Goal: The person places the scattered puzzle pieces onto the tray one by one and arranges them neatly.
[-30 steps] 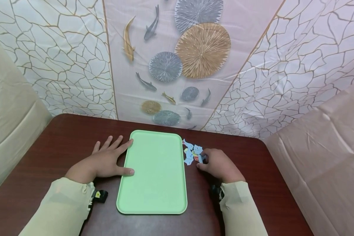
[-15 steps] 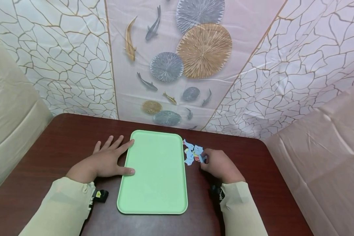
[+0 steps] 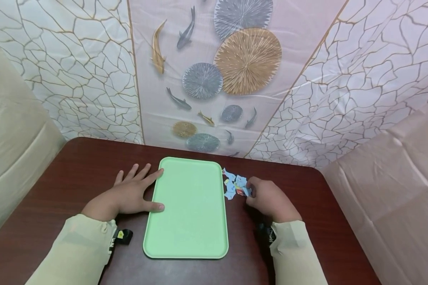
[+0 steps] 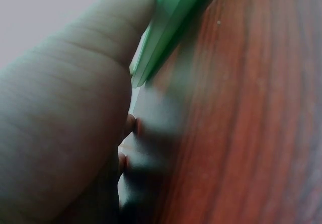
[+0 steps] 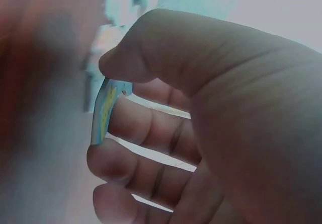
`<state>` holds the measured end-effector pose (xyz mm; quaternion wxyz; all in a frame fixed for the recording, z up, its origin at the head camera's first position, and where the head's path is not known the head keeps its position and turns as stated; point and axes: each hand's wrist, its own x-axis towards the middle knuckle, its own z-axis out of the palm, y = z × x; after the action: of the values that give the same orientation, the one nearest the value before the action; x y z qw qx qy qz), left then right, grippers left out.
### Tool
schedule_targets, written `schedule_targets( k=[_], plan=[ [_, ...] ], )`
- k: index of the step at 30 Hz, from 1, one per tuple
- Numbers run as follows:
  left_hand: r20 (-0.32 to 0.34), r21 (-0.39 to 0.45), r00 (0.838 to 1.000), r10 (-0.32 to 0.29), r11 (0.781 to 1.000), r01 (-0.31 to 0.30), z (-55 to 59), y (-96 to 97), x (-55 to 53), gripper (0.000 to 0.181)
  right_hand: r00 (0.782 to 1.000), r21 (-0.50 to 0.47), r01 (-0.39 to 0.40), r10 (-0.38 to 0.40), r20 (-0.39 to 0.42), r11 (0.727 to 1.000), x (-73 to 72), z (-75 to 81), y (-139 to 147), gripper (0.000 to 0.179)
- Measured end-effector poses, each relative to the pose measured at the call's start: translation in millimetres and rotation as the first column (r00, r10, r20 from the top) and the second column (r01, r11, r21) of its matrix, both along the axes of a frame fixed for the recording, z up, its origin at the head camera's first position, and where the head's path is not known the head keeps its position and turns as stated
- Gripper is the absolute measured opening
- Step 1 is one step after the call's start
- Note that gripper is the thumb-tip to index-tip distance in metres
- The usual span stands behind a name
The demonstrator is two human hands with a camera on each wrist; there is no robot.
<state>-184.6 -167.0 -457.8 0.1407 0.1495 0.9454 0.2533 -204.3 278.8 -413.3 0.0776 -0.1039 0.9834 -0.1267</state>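
Note:
My left hand (image 3: 128,196) lies spread at the left side of a light green tray (image 3: 189,213), its thumb and index finger over the rim. In the left wrist view the tray's edge (image 4: 168,30) shows beyond the hand. To the right of the tray, my right hand (image 3: 272,200) pinches a small flat puzzle piece (image 5: 104,113) between thumb and fingers. That piece is light blue with a yellow strip in the right wrist view. Several irregular light blue puzzle pieces (image 3: 231,187) lie clustered between the tray and the right hand, one with red printing.
Everything rests on a dark red-brown wooden table (image 3: 92,166). A patterned cloth (image 3: 203,114) with fish and round motifs hangs along the back edge. Padded beige panels (image 3: 388,170) flank the table on both sides. A black strap with a small device (image 3: 124,236) sits at the left wrist.
My right hand has drawn slightly to the right, its thumb moving back from the cluster of pieces. The left hand stays at the tray's edge.

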Motion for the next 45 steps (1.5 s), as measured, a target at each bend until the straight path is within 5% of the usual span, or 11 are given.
schedule_targets(
  k=[13, 22, 30, 45],
  plan=[
    [0.0, -0.006, 1.0, 0.012, 1.0, -0.012, -4.4, 0.5, 1.0, 0.123, 0.985, -0.019, -0.117, 0.113, -0.129, 0.993, 5.3, 38.2, -26, 0.026],
    [-0.009, -0.008, 1.0, 0.016, 1.0, -0.016, -2.9, -2.2, 0.3, 0.124, 0.967, -0.15, -0.242, 0.226, -0.115, 0.959, -2.3, 53.3, -59, 0.026],
    [-0.002, 0.005, 1.0, 0.02, 1.0, -0.02, -2.3, -4.8, 0.7, 0.124, 0.946, -0.254, -0.322, 0.319, -0.052, 0.912, -21.7, 45.8, -97, 0.026],
    [-0.027, -0.019, 0.999, 0.018, 1.0, -0.019, -2.6, -0.8, -0.2, 0.124, 0.938, -0.225, -0.342, 0.347, -0.017, 0.912, -47.6, 22.7, -154, 0.025]
  ],
)
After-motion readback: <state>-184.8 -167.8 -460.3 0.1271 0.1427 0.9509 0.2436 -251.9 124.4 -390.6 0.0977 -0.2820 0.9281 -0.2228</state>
